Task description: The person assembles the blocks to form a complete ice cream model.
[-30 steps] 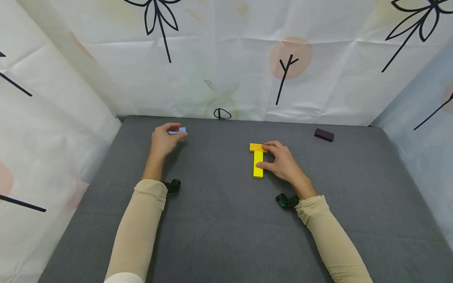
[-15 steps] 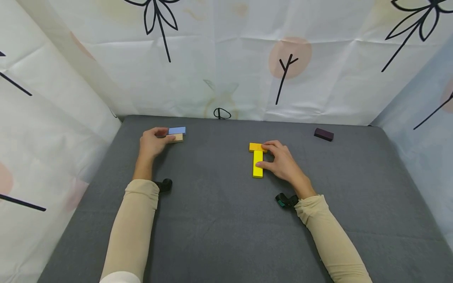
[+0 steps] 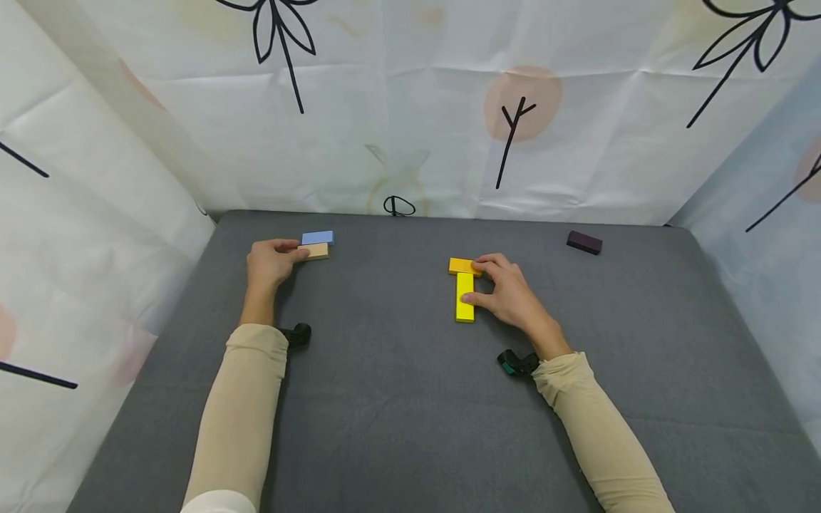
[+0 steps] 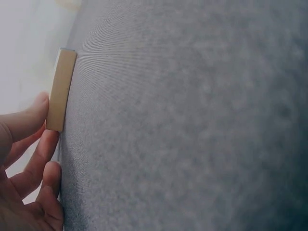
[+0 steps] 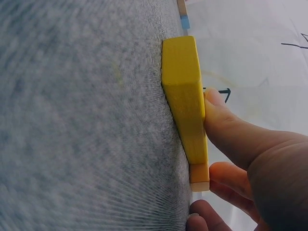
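Note:
In the head view, my left hand [image 3: 269, 263] is at the left end of a beige wooden block [image 3: 317, 251]. Its thumb lies along that block's edge, with curled fingers close around the end. A blue block [image 3: 317, 237] sits directly behind the beige one. My right hand [image 3: 511, 298] touches two blocks that form a T: its thumb rests on the long yellow block [image 3: 465, 303], and its fingertips are at the right end of the orange-yellow block [image 3: 460, 266] lying across the top. The right wrist view shows the yellow block [image 5: 182, 96] flat on the cloth.
A dark purple-brown block [image 3: 584, 242] lies at the back right of the grey cloth-covered table [image 3: 398, 399]. Patterned white curtains [image 3: 410, 107] stand behind and beside the table. Each wrist carries a small black camera.
From over the blue and beige blocks, my left hand has moved left and slightly nearer, uncovering both, and is now at the beige block's left end. My right hand has stayed on the T.

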Motion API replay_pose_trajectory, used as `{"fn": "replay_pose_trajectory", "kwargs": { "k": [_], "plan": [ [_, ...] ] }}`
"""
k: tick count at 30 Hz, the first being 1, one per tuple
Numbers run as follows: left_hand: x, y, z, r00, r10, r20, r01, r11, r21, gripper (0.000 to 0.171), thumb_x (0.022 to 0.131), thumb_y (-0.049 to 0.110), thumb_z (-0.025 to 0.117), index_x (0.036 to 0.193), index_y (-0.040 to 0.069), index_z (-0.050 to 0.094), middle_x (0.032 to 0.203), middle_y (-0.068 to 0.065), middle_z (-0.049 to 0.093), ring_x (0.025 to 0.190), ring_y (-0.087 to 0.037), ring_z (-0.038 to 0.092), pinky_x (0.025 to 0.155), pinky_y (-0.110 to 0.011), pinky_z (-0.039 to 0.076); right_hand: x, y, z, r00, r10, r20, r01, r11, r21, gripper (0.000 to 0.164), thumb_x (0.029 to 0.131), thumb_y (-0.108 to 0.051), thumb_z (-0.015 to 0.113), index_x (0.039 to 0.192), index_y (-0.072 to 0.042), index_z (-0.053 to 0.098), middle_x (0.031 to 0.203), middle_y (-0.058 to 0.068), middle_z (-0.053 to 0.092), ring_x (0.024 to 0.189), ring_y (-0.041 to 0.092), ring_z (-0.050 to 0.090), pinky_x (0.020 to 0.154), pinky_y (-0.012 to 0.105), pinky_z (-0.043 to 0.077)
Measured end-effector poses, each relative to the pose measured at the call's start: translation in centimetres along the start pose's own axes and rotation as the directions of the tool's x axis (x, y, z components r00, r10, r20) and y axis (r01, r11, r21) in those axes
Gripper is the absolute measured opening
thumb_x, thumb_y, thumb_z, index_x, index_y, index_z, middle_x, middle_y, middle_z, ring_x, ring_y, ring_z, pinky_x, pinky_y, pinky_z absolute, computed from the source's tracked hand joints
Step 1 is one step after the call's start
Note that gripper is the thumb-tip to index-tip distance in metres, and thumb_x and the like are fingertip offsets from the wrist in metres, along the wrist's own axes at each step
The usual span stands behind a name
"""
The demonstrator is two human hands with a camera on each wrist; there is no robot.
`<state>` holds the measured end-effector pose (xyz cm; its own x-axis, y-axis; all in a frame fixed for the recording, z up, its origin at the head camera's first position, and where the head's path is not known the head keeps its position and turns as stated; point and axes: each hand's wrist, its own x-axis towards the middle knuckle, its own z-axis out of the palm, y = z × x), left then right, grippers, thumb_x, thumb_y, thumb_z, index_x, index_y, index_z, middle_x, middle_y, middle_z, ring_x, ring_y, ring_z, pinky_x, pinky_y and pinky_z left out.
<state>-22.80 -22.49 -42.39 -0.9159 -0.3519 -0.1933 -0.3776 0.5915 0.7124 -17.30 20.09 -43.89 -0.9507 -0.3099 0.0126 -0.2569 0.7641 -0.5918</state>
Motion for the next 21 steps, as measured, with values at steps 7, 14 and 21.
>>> {"fn": "replay_pose_trajectory", "kwargs": {
  "k": [7,14,21],
  "plan": [
    [-0.02,0.03,0.29,0.999,-0.032,-0.025,0.032,0.999,-0.005,0.045,0.091,0.04,0.078,0.126,0.012,0.074,0.139,-0.014,0.066,0.133,-0.033,0.055,0.112,-0.051,0.042,0.0,-0.17,-0.01,1.0,0.002,0.007,-0.002,1.0,0.001,0.068,0.09,-0.027,0.08,0.146,0.001,0.053,0.152,0.017,0.044,0.129,0.042,0.043,0.103,0.055,0.042],
    [-0.25,0.51,0.54,0.994,-0.11,-0.021,0.111,0.993,0.027,0.047,0.086,0.044,0.081,0.123,0.014,0.076,0.141,-0.013,0.064,0.131,-0.034,0.055,0.109,-0.054,0.042,0.0,-0.07,0.0,1.0,0.001,0.01,-0.001,1.0,0.001,0.069,0.09,-0.028,0.08,0.147,0.001,0.052,0.152,0.017,0.044,0.129,0.042,0.042,0.104,0.055,0.041],
    [-0.66,0.81,0.76,0.99,-0.14,0.003,0.14,0.989,0.051,0.046,0.084,0.046,0.083,0.119,0.016,0.077,0.142,-0.011,0.063,0.133,-0.035,0.052,0.111,-0.059,0.037,-0.01,-0.06,-0.03,1.0,0.003,0.009,-0.003,1.0,0.005,0.069,0.09,-0.028,0.08,0.146,0.001,0.052,0.153,0.017,0.043,0.13,0.042,0.042,0.104,0.055,0.041]
  ]
}}
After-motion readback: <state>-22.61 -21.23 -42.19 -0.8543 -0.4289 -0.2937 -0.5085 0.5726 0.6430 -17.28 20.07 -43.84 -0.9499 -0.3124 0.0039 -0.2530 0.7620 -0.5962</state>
